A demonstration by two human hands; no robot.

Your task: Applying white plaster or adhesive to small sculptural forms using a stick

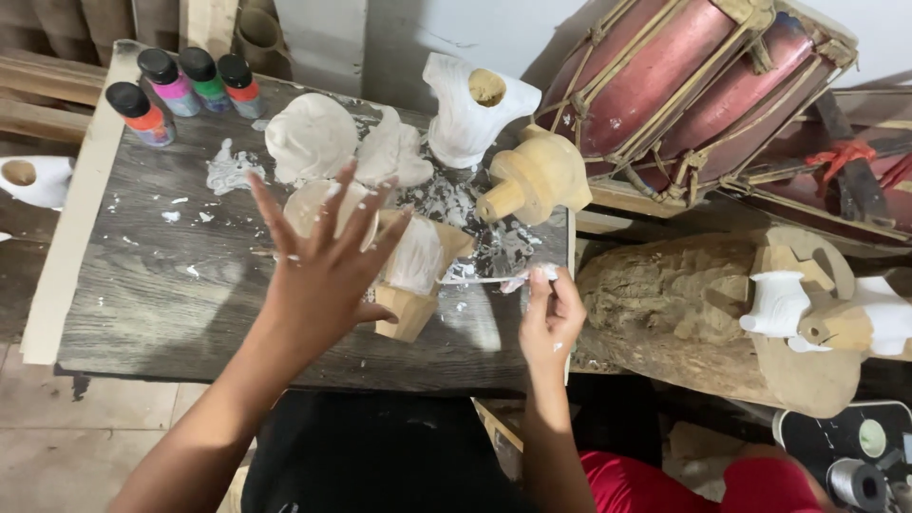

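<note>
The left hand [323,261] hangs over the dark wooden table [161,294] with its fingers [269,211] spread wide and nothing in its grasp; white paint flecks its fingertips. Just past those fingertips, partly hidden behind them, sits a pale round carving [309,204], and right beside the hand's thumb side lies a half-painted wooden carving [415,275], white on top and bare wood at its square base. Whether the hand touches either one cannot be told.

The right hand [551,318] is at the table's near right corner, fingers pinched on a thin paint-smeared brush [484,279] whose tip points toward the half-painted wooden carving and ends just short of it.

Farther across the table from the left hand stand a white rounded carving [309,141], a smaller white lump [394,152] next to it, and a tall white painted carving [472,114] with a hollow top. Beside that one lies an unpainted wooden carving [534,176]. White paint splashes mark the table around them.

At the table's far left corner stand four small paint bottles [185,85] with black caps, showing orange, pink, green and red. Off the table's left edge rests another white piece [38,179]. To the right of the table lie a rough log [665,304], two small figures [826,318] against it, and a red rope-laced drum [684,76] farther back.
</note>
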